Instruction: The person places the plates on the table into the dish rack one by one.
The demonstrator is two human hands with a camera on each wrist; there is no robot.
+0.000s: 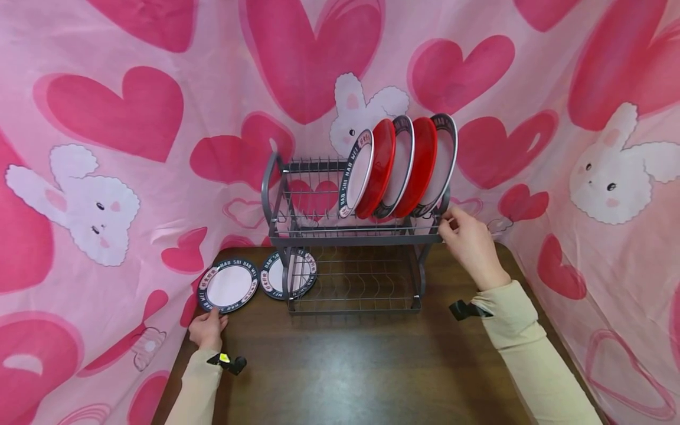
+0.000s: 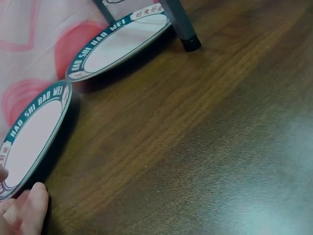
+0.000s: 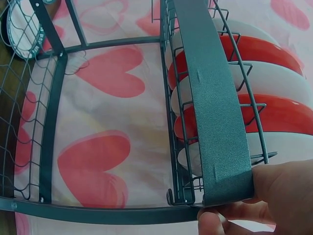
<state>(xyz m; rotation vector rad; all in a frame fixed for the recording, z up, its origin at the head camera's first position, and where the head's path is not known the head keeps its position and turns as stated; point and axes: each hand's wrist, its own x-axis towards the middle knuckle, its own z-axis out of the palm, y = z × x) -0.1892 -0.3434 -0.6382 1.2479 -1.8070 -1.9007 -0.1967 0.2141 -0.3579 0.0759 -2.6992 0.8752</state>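
Note:
My left hand (image 1: 207, 329) pinches the near rim of a white plate (image 1: 231, 285) with a dark lettered border, at the left of the table. In the left wrist view the thumb lies over the rim and the fingers (image 2: 35, 203) are beneath it. My right hand (image 1: 471, 245) grips the front right corner of the grey two-tier dish rack (image 1: 356, 240); the right wrist view shows its fingers round the end of the upper rail (image 3: 222, 147). Upright in the upper tier's right half stand white bordered plates (image 1: 357, 174) alternating with red plates (image 1: 423, 168).
A second bordered plate (image 1: 276, 276) lies behind the rack's left leg, close beside the first plate. The rack stands toward the back of a brown wooden table (image 1: 340, 366). Pink cloth with hearts and rabbits (image 1: 223, 71) hangs round the back and sides.

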